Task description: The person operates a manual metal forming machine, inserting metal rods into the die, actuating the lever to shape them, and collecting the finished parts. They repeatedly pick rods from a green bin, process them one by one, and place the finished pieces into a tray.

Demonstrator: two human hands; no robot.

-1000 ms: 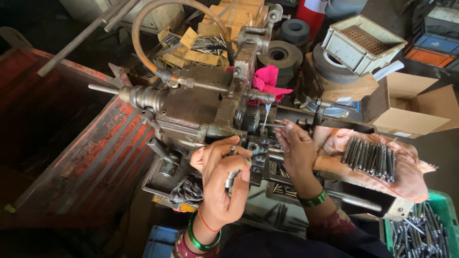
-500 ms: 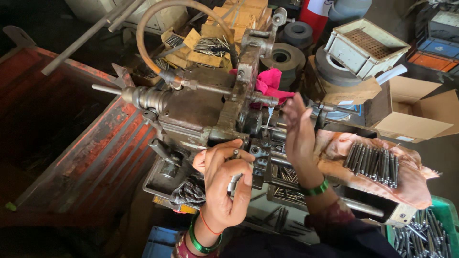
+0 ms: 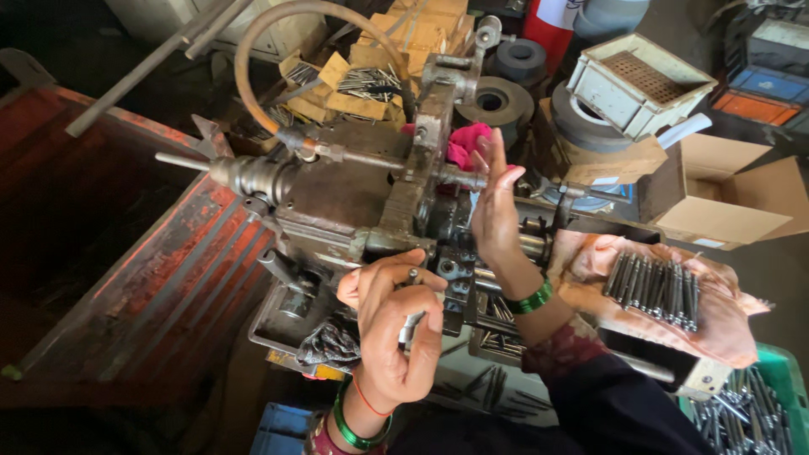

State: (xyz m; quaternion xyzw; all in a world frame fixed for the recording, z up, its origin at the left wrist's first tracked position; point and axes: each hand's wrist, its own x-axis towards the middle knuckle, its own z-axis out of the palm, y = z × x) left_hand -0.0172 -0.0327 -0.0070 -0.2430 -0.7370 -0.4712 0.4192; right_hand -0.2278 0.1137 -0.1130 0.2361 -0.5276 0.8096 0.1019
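Much of the small metal machine (image 3: 362,198) is hard to read: its working parts under the two hands are crowded, greasy and partly covered by the wrists, and the near edge of the scene is cut off by a dark sleeve. The left hand (image 3: 396,337) is curled, fingers together, around a short silvery metal pin (image 3: 409,324) at the near side of the machine; only a bit of the pin shows between the fingers, with its upper end at the thumb. The right hand (image 3: 495,211) is raised with flat, straight fingers pressed against a horizontal steel lever (image 3: 459,177) on the machine's right side; whether it grips the lever cannot be told. Both wrists wear green bangles.

The machine is dull grey cast metal, oily, with a curved rubber hose (image 3: 278,34) looping over its far side. To the right, a pinkish cloth (image 3: 725,316) carries a row of grey steel rods (image 3: 653,286). A green crate (image 3: 779,371), cut by the frame's corner, holds more shiny rods. Far right, an open cardboard box (image 3: 725,198) and a pale plastic tray (image 3: 640,80) have contents that cannot be made out.
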